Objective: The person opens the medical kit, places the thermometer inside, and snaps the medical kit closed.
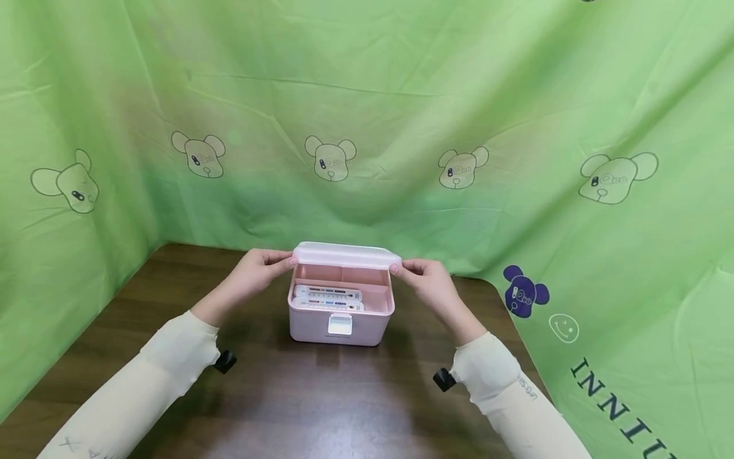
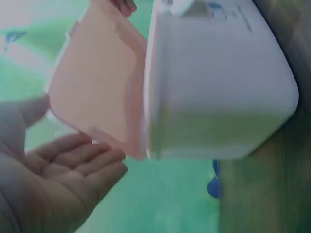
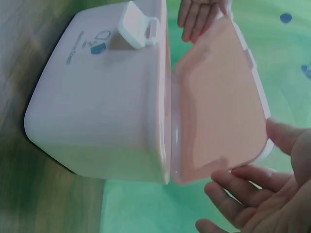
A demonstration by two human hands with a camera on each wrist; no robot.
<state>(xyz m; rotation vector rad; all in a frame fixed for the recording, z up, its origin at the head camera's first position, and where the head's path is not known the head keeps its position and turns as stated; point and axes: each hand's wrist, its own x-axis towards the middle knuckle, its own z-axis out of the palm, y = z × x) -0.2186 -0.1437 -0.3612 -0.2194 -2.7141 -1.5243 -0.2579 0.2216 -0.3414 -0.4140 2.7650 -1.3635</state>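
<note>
A pink storage box stands on the table with its lid raised at the back. My left hand pinches the lid's left corner, thumb in front and fingers behind. At the opposite corner my right hand holds the lid between thumb and fingers. Inside the box, to the left, lie two white thermometer-like strips with printed scales. A white latch on the box front is flipped out. Both wrist views show the pink inner face of the lid; the box's contents are hidden there.
The brown wooden table carries the box near its back edge. Green cloth with printed bear heads hangs behind and on both sides. Dividers split the box's inside into compartments.
</note>
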